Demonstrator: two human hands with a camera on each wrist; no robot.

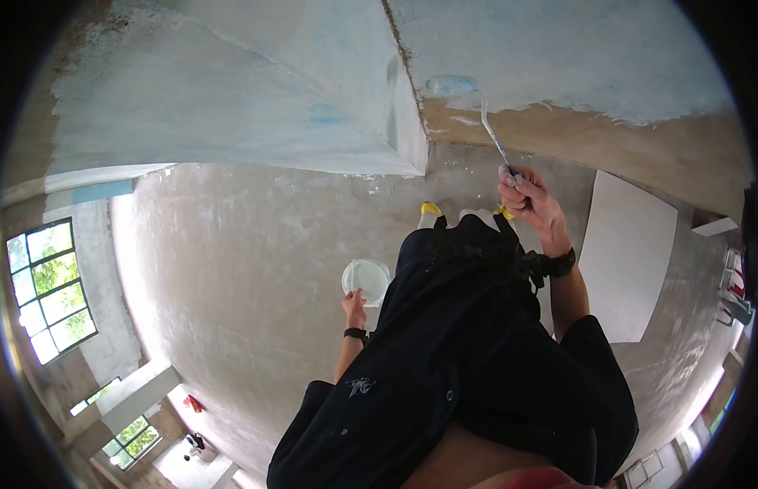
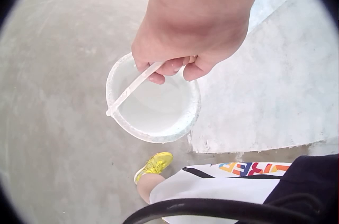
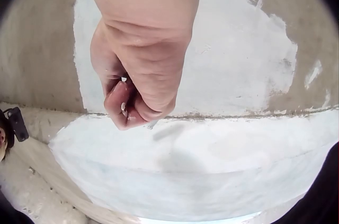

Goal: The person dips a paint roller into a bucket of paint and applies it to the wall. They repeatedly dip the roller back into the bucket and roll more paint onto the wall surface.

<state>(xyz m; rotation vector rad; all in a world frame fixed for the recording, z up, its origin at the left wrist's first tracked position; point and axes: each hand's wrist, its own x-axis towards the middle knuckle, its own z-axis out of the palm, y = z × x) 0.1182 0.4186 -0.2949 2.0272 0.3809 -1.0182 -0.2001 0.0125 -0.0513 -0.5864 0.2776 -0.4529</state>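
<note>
My right hand point(image 1: 527, 197) grips the handle of a paint roller point(image 1: 452, 85), its bent metal frame point(image 1: 486, 118) reaching up to the wall. The pale roller sleeve lies against the painted wall surface close to a corner edge. Curled fingers of the same hand point(image 3: 140, 76) fill the right wrist view, where the roller is hidden. Low at my left side, my left hand point(image 1: 354, 305) holds a white bucket point(image 1: 345, 281) by its bail. From the left wrist, the thin white bail point(image 2: 130, 93) runs out of the fist above whitish liquid inside the bucket.
Pale blue-white paint covers much of the wall point(image 1: 558, 57), with a bare brown strip point(image 1: 558, 130) along its lower part. A projecting wall corner point(image 1: 412, 147) stands ahead. A white board point(image 1: 627, 257) lies right; a window point(image 1: 57, 285) is far left. Yellow shoes point(image 2: 154, 166) stand on the concrete floor.
</note>
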